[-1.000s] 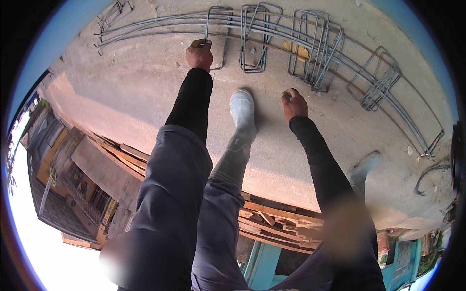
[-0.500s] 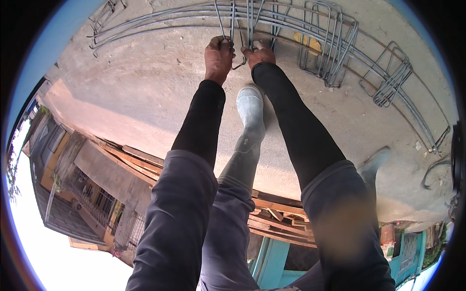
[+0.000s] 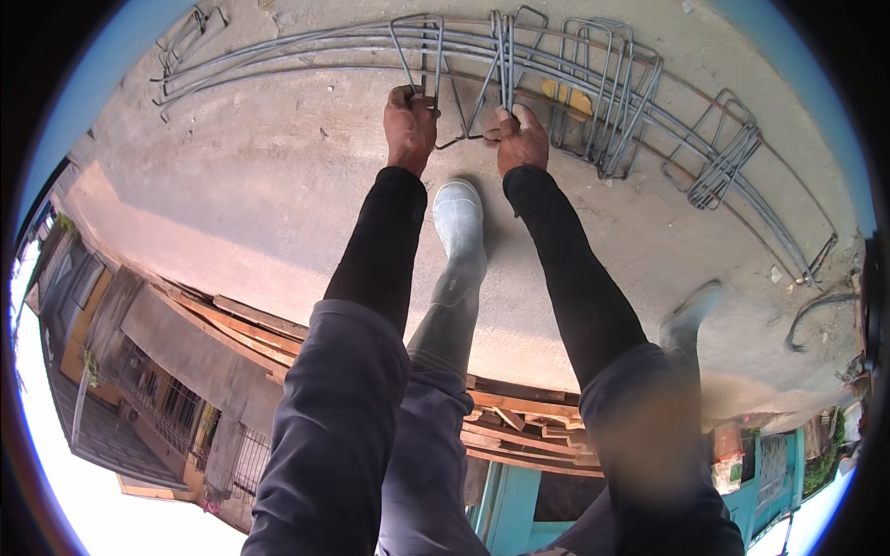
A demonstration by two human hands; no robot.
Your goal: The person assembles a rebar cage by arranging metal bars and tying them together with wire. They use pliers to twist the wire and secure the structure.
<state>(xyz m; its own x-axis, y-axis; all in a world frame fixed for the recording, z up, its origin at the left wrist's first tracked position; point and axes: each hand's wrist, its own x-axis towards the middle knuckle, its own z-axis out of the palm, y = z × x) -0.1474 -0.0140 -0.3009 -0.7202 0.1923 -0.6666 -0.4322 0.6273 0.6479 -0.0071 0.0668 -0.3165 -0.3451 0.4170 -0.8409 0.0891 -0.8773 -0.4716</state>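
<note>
Both hands closed on rebar stirrups at the middle of the long bars

The left hand (image 3: 410, 130) has its fingers curled tight around the lower part of a bent-steel stirrup (image 3: 415, 18), whose top rises beyond the knuckles. Just to its right, the right hand (image 3: 519, 141) pinches the near ends of a tight group of stirrups (image 3: 505, 56), thumb and fingers drawn together. Both sets stand across the long rebars (image 3: 681, 130) that lie along the concrete ground (image 3: 278, 185). The wires overlap so closely that I cannot tell how many each hand grips, or whether every bar runs inside the loops.

Farther right along the bars stands a larger stirrup cluster (image 3: 607, 102), with a yellow piece (image 3: 567, 99) showing behind its wires, and beyond it a leaning bunch of stirrups (image 3: 725, 167). A pale rubber boot (image 3: 460, 218) is planted between the forearms; a second boot (image 3: 691, 310) stands well apart to the right. Wooden planks (image 3: 528, 408) are stacked behind the person.
</note>
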